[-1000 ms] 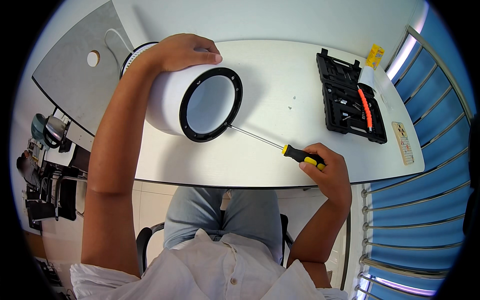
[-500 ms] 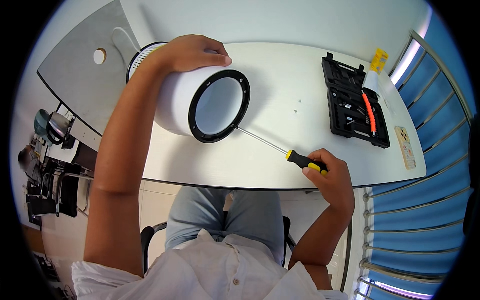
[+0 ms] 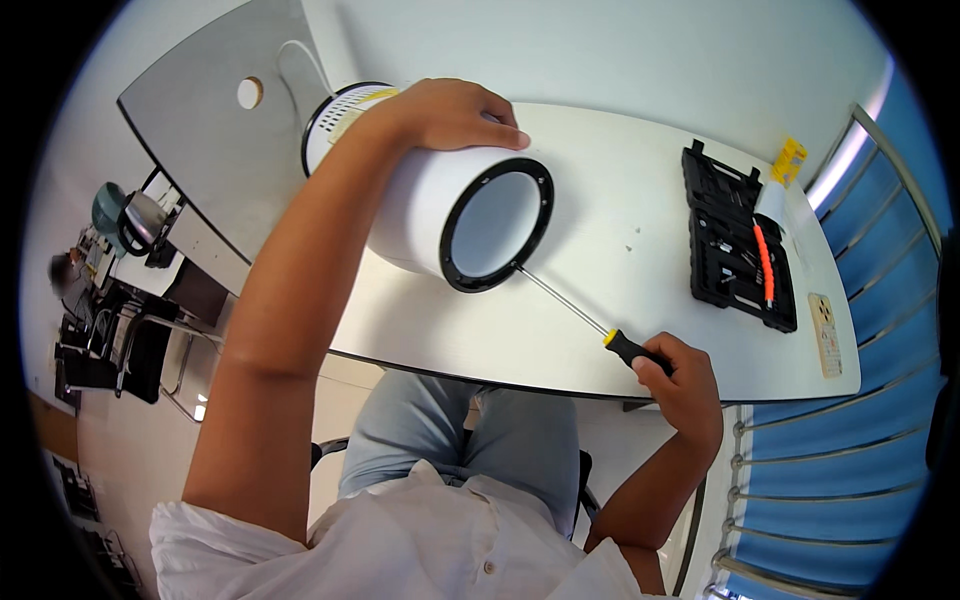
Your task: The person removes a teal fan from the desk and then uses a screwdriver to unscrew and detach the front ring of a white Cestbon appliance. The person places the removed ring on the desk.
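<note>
Right hand, down at five o'clock near the table's front edge, is wrapped tight around the black-and-yellow handle of a screwdriver. Its long thin shaft runs up toward eleven o'clock, and the tip meets the black ring on the open end of a white cylinder. That cylinder lies on its side on the white table, and the left hand is spread over its top at twelve o'clock, fingers curled down and pressing.

Risk one, as I read it: a round body on a flat table wants to roll, and if the left hand eases off, the tip could skid off the ring. Risk two: the shaft comes in at a shallow angle, so a hard push may slip the tip and scratch the ring or poke inside. Whether the tip sits in a screw head, I cannot tell.

Farther out at two o'clock lies an open black tool case with an orange tool, well apart from both hands.
</note>
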A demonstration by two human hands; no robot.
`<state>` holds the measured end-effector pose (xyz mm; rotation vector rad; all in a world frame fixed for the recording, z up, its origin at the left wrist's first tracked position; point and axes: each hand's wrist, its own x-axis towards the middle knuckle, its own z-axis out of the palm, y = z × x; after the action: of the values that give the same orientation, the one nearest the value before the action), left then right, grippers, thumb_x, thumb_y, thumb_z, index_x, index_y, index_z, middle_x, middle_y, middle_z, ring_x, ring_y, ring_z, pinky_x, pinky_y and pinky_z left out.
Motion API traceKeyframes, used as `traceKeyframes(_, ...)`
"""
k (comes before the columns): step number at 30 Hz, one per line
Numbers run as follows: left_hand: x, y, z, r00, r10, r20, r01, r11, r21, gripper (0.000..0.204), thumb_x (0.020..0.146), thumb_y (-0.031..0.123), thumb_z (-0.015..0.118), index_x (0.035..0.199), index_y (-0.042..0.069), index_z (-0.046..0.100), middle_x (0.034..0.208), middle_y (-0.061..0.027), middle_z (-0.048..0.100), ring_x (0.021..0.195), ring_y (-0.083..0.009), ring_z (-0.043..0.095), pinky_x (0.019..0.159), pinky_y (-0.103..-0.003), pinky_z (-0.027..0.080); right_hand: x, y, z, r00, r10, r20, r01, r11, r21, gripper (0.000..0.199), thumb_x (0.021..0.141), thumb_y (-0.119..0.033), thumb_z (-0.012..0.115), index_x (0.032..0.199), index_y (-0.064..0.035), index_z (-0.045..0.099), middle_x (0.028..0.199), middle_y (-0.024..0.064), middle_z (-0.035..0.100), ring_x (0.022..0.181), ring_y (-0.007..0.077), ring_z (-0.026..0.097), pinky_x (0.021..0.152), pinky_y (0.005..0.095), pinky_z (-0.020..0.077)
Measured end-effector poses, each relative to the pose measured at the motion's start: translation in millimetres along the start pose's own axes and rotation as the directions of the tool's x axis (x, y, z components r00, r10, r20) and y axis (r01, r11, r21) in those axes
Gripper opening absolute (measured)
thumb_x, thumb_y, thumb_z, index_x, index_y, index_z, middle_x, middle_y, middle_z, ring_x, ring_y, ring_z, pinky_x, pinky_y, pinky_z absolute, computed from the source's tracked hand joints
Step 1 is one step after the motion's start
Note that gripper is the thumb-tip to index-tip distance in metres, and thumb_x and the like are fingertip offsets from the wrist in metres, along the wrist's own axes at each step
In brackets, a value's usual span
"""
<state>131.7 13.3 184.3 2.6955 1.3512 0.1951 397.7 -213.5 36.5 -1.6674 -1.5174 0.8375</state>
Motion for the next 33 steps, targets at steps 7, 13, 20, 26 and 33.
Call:
traceKeyframes(7, -6.2, 9.8, -2.9, 0.998, -0.057, 0.039, 0.055, 0.997, 0.046, 0.05, 0.077, 0.057, 0.054, 0.105, 0.019, 0.07, 0.104, -0.0118, 0.067, 0.099, -0.0284, 0.06, 0.089, -0.036, 0.044, -2.6, -9.3, 2.4, 0.996, 0.002, -0.088, -0.007, 0.999, -0.053, 0.017, 0.077, -0.016, 0.065, 0.083, -0.0012, 0.06, 0.059, 0.0066, 0.054, 0.052, 0.0141, 0.048, 0.052, 0.0291, 0.0378)
traceKeyframes(13, -2.1, 4.2, 1.4, 1.0, -0.024, 0.016, 0.023, 0.997, 0.07, 0.052, 0.078, 0.06, 0.052, 0.102, 0.018, 0.07, 0.099, -0.0093, 0.068, 0.095, -0.0265, 0.062, 0.086, -0.036, 0.045, -24.8, -18.3, 20.9, 0.918, -0.317, -0.237, 0.173, 0.859, -0.481, 0.027, 0.076, -0.016, 0.071, 0.097, -0.0043, 0.059, 0.08, 0.0102, 0.057, 0.077, 0.0274, 0.056, 0.067, 0.0361, 0.0426)
traceKeyframes(20, -5.3, 9.0, -2.1, 0.999, -0.037, 0.026, 0.036, 0.998, 0.055, 0.05, 0.079, 0.057, 0.052, 0.104, 0.018, 0.07, 0.101, -0.0125, 0.068, 0.097, -0.0289, 0.061, 0.089, -0.037, 0.044, -31.5, -7.4, 33.3, 0.99, -0.13, -0.06, 0.114, 0.968, -0.225, 0.026, 0.083, -0.019, 0.065, 0.099, 0.0008, 0.058, 0.087, 0.0143, 0.056, 0.075, 0.0281, 0.055, 0.069, 0.0356, 0.0448)
traceKeyframes(26, -6.5, 6.2, -1.8, 1.0, -0.004, 0.018, 0.003, 0.998, 0.065, 0.052, 0.078, 0.058, 0.052, 0.105, 0.017, 0.07, 0.102, -0.013, 0.068, 0.097, -0.03, 0.061, 0.089, -0.038, 0.044, -13.9, -7.9, 12.0, 0.934, 0.232, 0.271, -0.27, 0.956, 0.112, 0.021, 0.087, -0.019, 0.059, 0.094, 0.001, 0.059, 0.077, 0.0102, 0.056, 0.071, 0.0184, 0.054, 0.066, 0.0325, 0.0437)
traceKeyframes(33, -8.9, 5.3, -0.1, 0.999, 0.031, -0.008, -0.03, 0.997, 0.077, 0.052, 0.079, 0.058, 0.051, 0.103, 0.016, 0.07, 0.101, -0.0123, 0.068, 0.096, -0.0297, 0.062, 0.088, -0.037, 0.044, -20.2, -15.3, 16.6, 0.876, -0.462, -0.136, 0.272, 0.707, -0.653, 0.023, 0.075, -0.017, 0.073, 0.091, -0.0068, 0.061, 0.076, 0.0057, 0.053, 0.07, 0.0216, 0.053, 0.065, 0.0355, 0.0438)
